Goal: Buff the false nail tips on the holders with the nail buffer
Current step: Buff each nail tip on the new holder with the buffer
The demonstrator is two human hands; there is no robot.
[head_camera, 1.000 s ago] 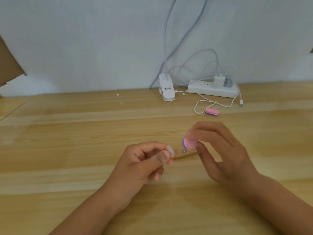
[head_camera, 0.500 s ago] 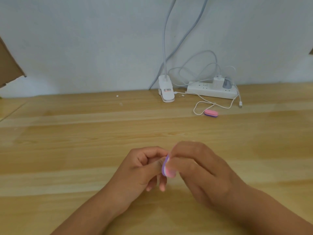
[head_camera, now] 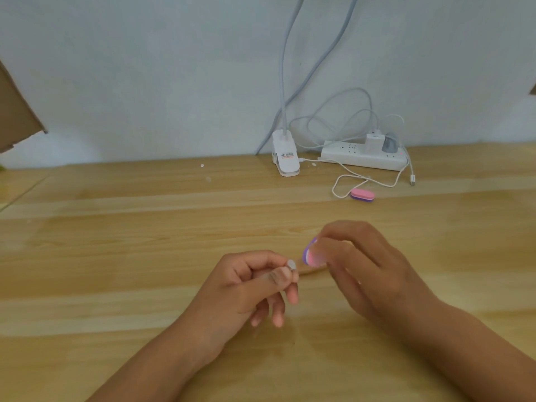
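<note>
Buffing paused mid-stroke: buffer drawn clear of the tip.
The right grip (head_camera: 362,274), pinching the nail buffer (head_camera: 311,255), has pulled rightward off the false nail tip (head_camera: 291,264); half a second earlier the two were pressed together. The left grip (head_camera: 246,285) pinches the tip's holder (head_camera: 307,270) just above the tabletop (head_camera: 116,256), position unchanged. Judgement: one stroke ended, and buffing of this tip continues.

Toward the table's (head_camera: 116,256) near edge, the left grip (head_camera: 246,285) is pinching a false nail tip (head_camera: 291,264) just left of the nail buffer (head_camera: 311,256), which is sitting in the right grip (head_camera: 362,271). Along the far edge, a clamp (head_camera: 285,161) is standing left of a power strip (head_camera: 359,158). A second buffer (head_camera: 362,195) is lying just before the strip, beside a looping cable (head_camera: 339,181)
</note>
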